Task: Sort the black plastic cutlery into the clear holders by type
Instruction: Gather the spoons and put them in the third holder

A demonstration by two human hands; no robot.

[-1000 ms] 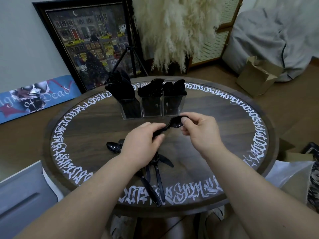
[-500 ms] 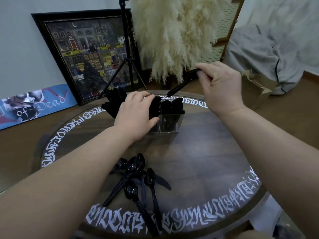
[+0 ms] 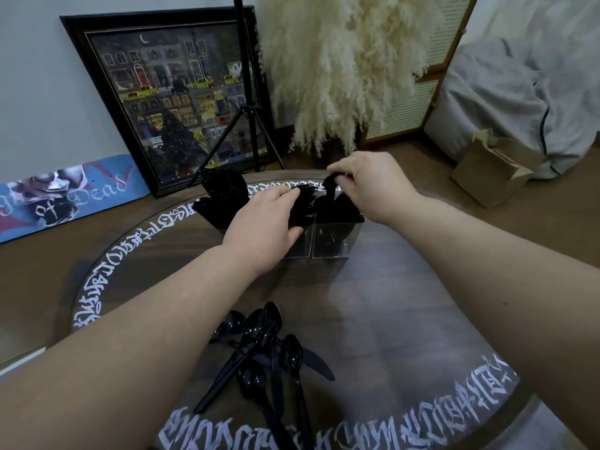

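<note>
Fingers (image 3: 337, 178) pinching spoon (image 3: 329, 183) above lettered round table (image 3: 406, 319), framed painting (image 3: 181, 92) behind.

Three clear holders stand in a row at the far side of the bench (image 3: 406, 319): the left holder (image 3: 218, 219), mostly hidden, the middle holder (image 3: 300, 246) and the right holder (image 3: 334, 243). Each is packed with black cutlery too dense to count. Loose on the near side lie about five spoons (image 3: 256, 326) and one knife (image 3: 319, 370). Two hands are in view, the left hand (image 3: 263, 222) and the right hand (image 3: 373, 183).
</note>
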